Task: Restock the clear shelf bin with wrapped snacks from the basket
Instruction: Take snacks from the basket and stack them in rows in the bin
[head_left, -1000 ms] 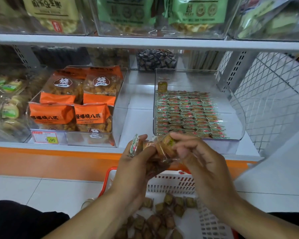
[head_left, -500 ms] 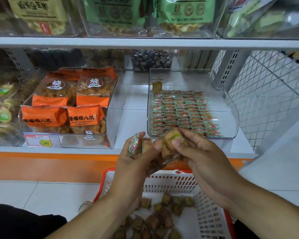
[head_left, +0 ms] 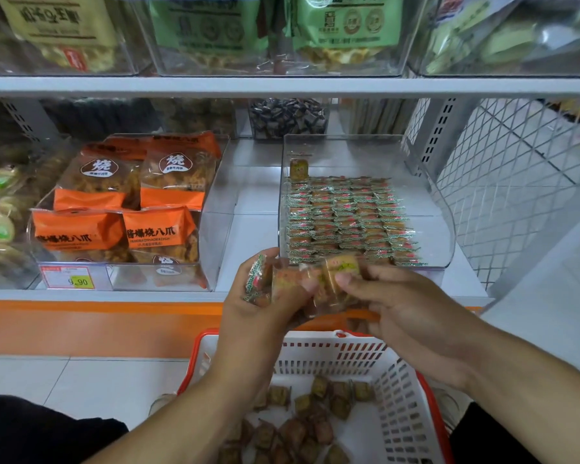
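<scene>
- Sorting a handful of wrapped snacks between both hands looks like the step in hand; the packets are gathered in front of the shelf edge, not yet placed in the bin
- Left hand has its fingers and thumb curled round a small stack of packets, a green-edged one standing at its outer side; right hand pinches the near end of the same bunch, its fingers bent onto a yellowish packet
- Both hands are therefore clamped on the snacks, touching them and nearly touching each other; the packets between them blur together, so their number cannot be told
- Next move, as I judge it, calls for carrying the bunch up and forward over the low front lip of the clear shelf bin and laying the packets flat to match the rows; crinkly wrappers may slip, so a squared stack would help
- Just beyond the hands the bin sits on the shelf; its floor holds neat rows of green-and-red wrapped snacks, one packet standing upright at the back left; plenty of room shows above the rows
- Below the hands the white basket with its red rim holds many loose packets on its bottom; much stock appears left to move
- Further left a second clear bin holds orange bags, with a price tag at its front
</scene>
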